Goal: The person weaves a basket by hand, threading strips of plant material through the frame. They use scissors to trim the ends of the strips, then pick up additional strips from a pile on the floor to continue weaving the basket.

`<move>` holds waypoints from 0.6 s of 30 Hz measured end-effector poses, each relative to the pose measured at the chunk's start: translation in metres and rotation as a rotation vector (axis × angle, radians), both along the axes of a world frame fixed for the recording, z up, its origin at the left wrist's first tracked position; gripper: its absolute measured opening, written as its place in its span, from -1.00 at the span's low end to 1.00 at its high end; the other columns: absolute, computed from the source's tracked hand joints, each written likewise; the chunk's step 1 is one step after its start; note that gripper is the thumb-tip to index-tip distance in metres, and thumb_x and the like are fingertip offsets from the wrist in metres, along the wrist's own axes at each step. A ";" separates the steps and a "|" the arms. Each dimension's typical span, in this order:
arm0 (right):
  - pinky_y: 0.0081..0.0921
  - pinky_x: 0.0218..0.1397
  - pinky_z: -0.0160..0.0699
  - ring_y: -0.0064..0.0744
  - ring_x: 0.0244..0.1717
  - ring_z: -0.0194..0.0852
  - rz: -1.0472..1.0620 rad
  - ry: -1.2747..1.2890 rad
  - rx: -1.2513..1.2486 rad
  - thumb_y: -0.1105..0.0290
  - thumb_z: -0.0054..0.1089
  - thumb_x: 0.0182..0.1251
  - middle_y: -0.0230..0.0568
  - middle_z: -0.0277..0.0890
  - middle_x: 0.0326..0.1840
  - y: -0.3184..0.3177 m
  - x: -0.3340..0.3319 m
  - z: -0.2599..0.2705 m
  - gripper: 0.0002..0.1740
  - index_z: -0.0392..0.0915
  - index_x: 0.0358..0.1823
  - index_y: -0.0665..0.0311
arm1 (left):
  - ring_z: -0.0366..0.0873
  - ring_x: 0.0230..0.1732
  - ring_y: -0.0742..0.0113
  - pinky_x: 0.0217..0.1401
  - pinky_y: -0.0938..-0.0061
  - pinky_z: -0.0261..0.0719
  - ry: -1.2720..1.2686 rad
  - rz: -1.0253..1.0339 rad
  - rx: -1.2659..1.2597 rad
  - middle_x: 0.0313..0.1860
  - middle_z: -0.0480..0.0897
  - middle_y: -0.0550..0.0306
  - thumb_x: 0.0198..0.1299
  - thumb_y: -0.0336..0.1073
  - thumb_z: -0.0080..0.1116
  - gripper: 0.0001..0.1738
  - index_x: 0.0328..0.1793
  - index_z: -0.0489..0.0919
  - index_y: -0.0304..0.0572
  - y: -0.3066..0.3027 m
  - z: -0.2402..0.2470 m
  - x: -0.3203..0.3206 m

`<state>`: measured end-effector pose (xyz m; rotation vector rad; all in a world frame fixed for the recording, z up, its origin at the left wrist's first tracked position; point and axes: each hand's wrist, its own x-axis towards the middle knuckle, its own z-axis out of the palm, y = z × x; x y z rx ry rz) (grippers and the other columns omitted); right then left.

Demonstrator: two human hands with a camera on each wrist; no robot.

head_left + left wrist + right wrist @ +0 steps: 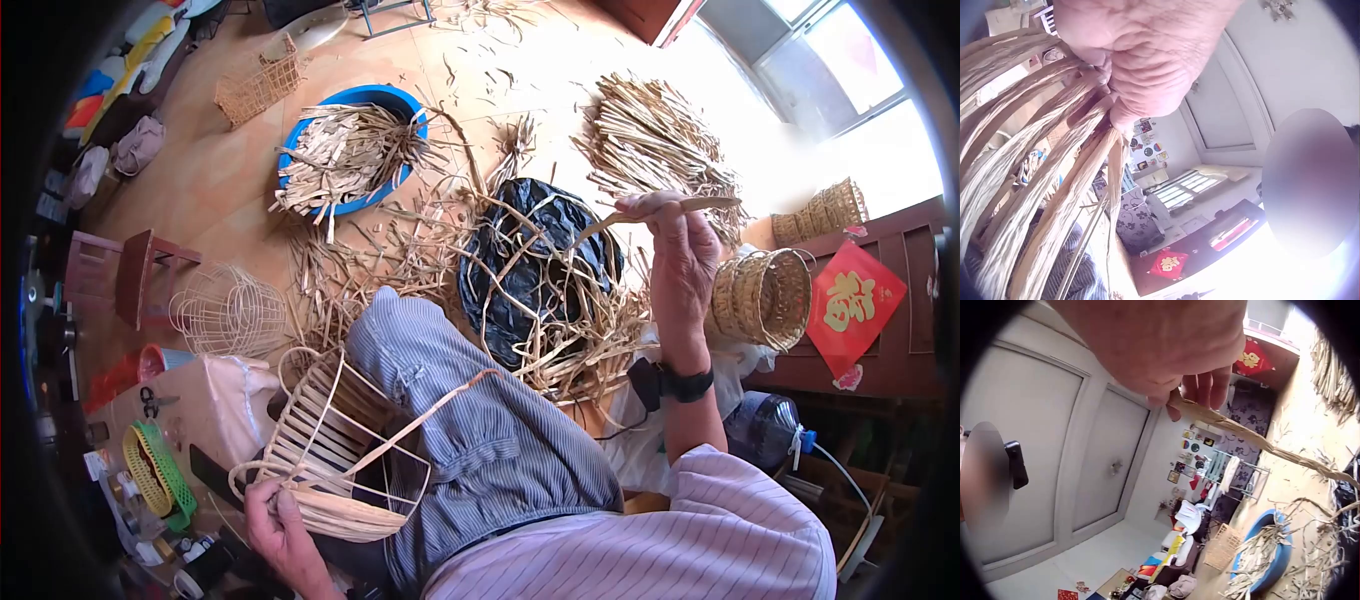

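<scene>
A partly woven basket [345, 514] of pale dried plant strips on a ribbed frame leans against the person's left thigh. At its near end the left hand [280, 530] grips the edge, thumb on top. In the left wrist view, twisted strands [1038, 162] fan out from beneath that hand [1147, 62]. Well away to the right, the right hand [682, 250] is raised and pinches a flat dried strip [712, 203]. In the right wrist view the strip [1254, 439] runs down from the fingers toward the floor. Another loose strip [420, 420] extends from the basket across the trousers.
A blue tub [424, 130] of strips, a black plastic sheet [540, 215] under tangled strips and a strip bundle [650, 135] lie ahead. Finished baskets [762, 298] stand right. At left are a wire frame [230, 310], scissors [152, 402] and a green basket [180, 480].
</scene>
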<state>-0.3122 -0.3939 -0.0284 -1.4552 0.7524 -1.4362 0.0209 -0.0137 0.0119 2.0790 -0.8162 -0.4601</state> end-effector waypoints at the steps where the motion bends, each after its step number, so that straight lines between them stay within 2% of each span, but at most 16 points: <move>1: -0.30 0.32 0.67 -0.34 0.08 0.77 0.010 -0.015 -0.047 0.24 0.11 0.81 -0.09 0.83 0.00 0.004 0.005 0.012 -0.65 0.75 0.02 0.40 | 0.52 0.11 0.36 0.31 0.44 0.49 -0.025 0.005 0.020 0.03 0.59 0.11 0.66 -0.34 0.11 -0.81 0.16 0.58 -0.37 0.000 0.001 -0.001; 3: -0.29 0.31 0.67 -0.32 0.09 0.77 0.027 -0.044 -0.143 0.25 0.08 0.82 -0.07 0.82 0.01 0.009 0.010 0.034 -0.64 0.74 0.05 0.40 | 0.52 0.10 0.36 0.31 0.44 0.49 -0.075 0.012 0.058 0.03 0.59 0.10 0.66 -0.32 0.13 -0.79 0.17 0.58 -0.37 0.002 0.002 -0.003; 6: -0.26 0.22 0.69 -0.13 0.09 0.79 0.065 -0.142 -0.270 0.23 0.01 0.85 0.02 0.81 0.06 0.007 -0.001 0.066 -0.62 0.71 0.10 0.39 | 0.63 -0.04 0.13 0.10 0.26 0.59 -0.206 0.038 0.026 -0.09 0.71 -0.05 0.64 -0.17 0.17 -0.70 0.10 0.63 -0.34 0.004 -0.004 -0.005; 7: -0.26 0.19 0.69 -0.09 0.09 0.78 0.057 -0.208 -0.288 0.21 -0.01 0.85 0.05 0.80 0.07 0.007 -0.007 0.078 -0.61 0.70 0.12 0.39 | 0.63 -0.05 0.13 0.09 0.26 0.58 -0.218 0.036 0.032 -0.10 0.71 -0.05 0.64 -0.16 0.17 -0.69 0.10 0.63 -0.34 0.004 -0.003 -0.005; 9: -0.33 0.04 0.61 -0.17 -0.04 0.70 0.205 -0.459 -0.305 0.17 -0.02 0.86 -0.06 0.75 -0.09 0.004 -0.010 0.105 -0.60 0.68 0.18 0.36 | 0.63 -0.06 0.13 0.07 0.25 0.58 -0.239 0.028 0.045 -0.11 0.71 -0.04 0.63 -0.15 0.18 -0.67 0.10 0.63 -0.34 0.004 -0.002 -0.006; 10: -0.40 -0.11 0.44 -0.33 -0.21 0.49 0.281 -0.503 -0.260 0.14 -0.01 0.86 -0.29 0.53 -0.33 0.001 -0.013 0.114 -0.60 0.65 0.21 0.34 | 0.63 -0.07 0.14 0.06 0.25 0.58 -0.238 0.032 0.035 -0.11 0.71 -0.04 0.63 -0.14 0.18 -0.66 0.10 0.63 -0.34 0.004 -0.003 -0.006; 13: -0.47 -0.21 0.27 -0.46 -0.31 0.27 0.263 -0.244 -0.109 0.14 0.01 0.85 -0.44 0.30 -0.40 -0.030 -0.011 0.105 -0.63 0.63 0.13 0.32 | 0.61 -0.09 0.14 0.04 0.24 0.57 -0.224 0.018 0.014 -0.11 0.70 -0.04 0.63 -0.11 0.19 -0.64 0.10 0.63 -0.35 0.008 -0.009 -0.004; 14: -0.49 -0.25 0.21 -0.52 -0.34 0.20 0.428 -0.318 -0.114 0.16 0.04 0.84 -0.46 0.29 -0.38 -0.035 -0.008 0.109 -0.67 0.62 0.06 0.28 | 0.61 -0.09 0.15 0.04 0.24 0.57 -0.218 0.007 0.004 -0.12 0.70 -0.03 0.63 -0.10 0.19 -0.63 0.10 0.63 -0.35 0.009 -0.011 -0.001; 16: -0.48 -0.25 0.19 -0.50 -0.33 0.12 0.644 -0.581 -0.198 0.11 -0.02 0.85 -0.45 0.36 -0.27 -0.030 -0.028 0.143 -0.63 0.57 -0.09 0.21 | 0.61 -0.10 0.15 0.04 0.25 0.57 -0.205 0.019 0.006 -0.12 0.69 -0.03 0.64 -0.10 0.19 -0.63 0.10 0.63 -0.36 0.011 -0.011 -0.001; 18: -0.44 -0.19 0.21 -0.48 -0.30 0.10 0.719 -0.610 -0.263 0.02 -0.07 0.86 -0.46 0.36 -0.24 -0.022 -0.037 0.164 -0.55 0.57 -0.14 0.19 | 0.61 -0.09 0.16 0.05 0.25 0.57 -0.190 0.022 0.018 -0.12 0.69 -0.03 0.64 -0.10 0.19 -0.63 0.10 0.63 -0.36 0.005 -0.006 -0.003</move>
